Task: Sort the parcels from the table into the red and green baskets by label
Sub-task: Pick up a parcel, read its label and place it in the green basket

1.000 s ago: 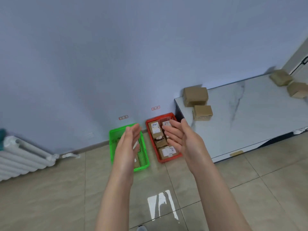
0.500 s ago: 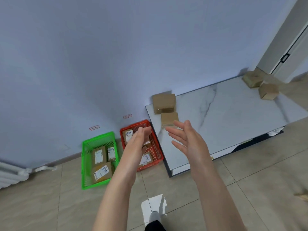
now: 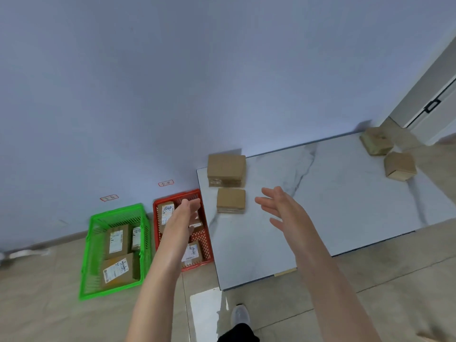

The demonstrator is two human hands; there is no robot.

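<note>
Parcel (image 3: 231,200) near table (image 3: 345,208) edge, between left hand (image 3: 184,213) and right hand (image 3: 283,209)

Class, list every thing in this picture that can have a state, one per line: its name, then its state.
Left hand: open, empty.
Right hand: open, empty.
Green basket: holds three labelled parcels.
Red basket: holds labelled parcels, partly hidden by left arm.
Large parcel: closed, on table.
Small parcel: closed, on table.
Back far parcel: closed, on table.
Front far parcel: closed, on table.
</note>
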